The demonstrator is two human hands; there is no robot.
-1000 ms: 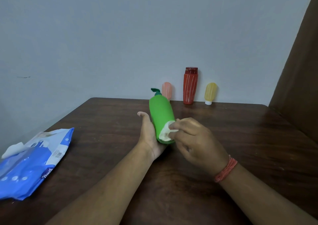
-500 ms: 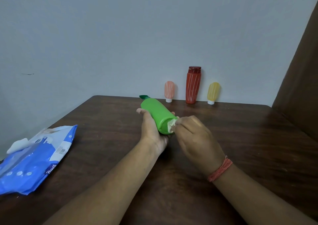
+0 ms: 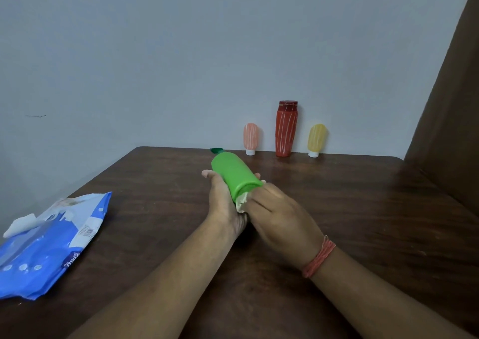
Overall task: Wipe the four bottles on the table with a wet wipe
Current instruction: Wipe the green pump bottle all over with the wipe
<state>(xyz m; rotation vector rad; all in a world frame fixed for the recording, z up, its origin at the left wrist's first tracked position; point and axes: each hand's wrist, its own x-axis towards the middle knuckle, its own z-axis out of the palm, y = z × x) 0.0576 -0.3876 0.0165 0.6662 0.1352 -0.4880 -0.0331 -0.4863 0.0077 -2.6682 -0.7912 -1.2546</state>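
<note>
At table centre, the left hand point(image 3: 223, 198) cradles the green bottle point(image 3: 234, 176), tipped with its pump toward eleven o'clock, baring its base to the wet wipe point(image 3: 241, 203) pinched by the right hand point(image 3: 278, 215). Three other bottles point(image 3: 286, 128) wait at twelve o'clock against the grey wall; the wipes pack point(image 3: 49, 242) lies at nine on the dark wooden table point(image 3: 363, 209).

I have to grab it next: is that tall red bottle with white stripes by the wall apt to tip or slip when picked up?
The tall red striped bottle stands upright and narrows toward its base, so a sideways nudge would probably tip it. Its surface looks glossy, so a damp grip may slip. Its weight cannot be judged.
</note>
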